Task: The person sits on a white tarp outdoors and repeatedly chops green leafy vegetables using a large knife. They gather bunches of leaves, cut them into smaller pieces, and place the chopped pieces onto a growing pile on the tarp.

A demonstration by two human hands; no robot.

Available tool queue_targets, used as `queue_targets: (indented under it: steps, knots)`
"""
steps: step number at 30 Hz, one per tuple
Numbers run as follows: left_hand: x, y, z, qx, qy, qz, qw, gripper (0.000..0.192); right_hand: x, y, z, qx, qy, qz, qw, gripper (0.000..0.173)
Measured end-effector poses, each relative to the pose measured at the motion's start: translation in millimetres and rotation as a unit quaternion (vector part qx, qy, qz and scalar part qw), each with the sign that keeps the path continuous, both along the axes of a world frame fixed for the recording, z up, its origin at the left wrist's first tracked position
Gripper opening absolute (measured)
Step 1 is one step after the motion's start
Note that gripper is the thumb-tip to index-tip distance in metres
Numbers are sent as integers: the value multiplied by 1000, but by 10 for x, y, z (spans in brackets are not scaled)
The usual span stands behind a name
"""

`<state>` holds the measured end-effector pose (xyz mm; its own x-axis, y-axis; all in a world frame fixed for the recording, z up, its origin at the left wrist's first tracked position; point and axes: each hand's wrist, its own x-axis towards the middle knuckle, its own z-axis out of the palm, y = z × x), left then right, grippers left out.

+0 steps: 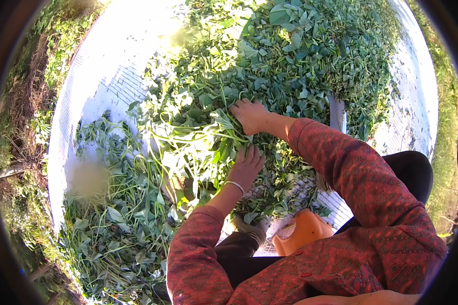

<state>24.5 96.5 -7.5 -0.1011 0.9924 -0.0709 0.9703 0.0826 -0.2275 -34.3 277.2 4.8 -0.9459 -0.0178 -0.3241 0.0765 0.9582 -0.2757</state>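
My right hand rests with bent fingers on the top end of a bunch of long-stemmed leafy vines. Just below it, my left hand, with a pale bracelet at the wrist, lies on the lower side of the same bunch. The fingertips of both hands are partly lost among leaves, so a firm hold cannot be made out. The stems stretch from my hands towards the left. Beyond the hands spreads a wide heap of cut leaves and short stem pieces.
More uncut vines lie in a pile at the lower left. A pale woven sheet is under the greens. An orange plastic object stands between my legs. A pale, narrow bar pokes out of the heap at right. Grass borders the sheet.
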Motion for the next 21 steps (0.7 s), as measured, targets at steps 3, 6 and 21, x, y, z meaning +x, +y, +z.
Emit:
queue_targets:
  steps: [3, 6, 21]
  knots:
    - [-352, -235, 83, -18, 22, 8, 1000, 55, 2, 14, 6, -3, -11, 6, 1000, 63]
    - [-660, -342, 243, 21, 32, 27, 999, 54, 8, 31, 4, -11, -6, 8, 1000, 64]
    - [-1224, -130, 80, -176, -231, 356, 888, 100, 11, 29, -4, -13, -24, 28, 999, 63]
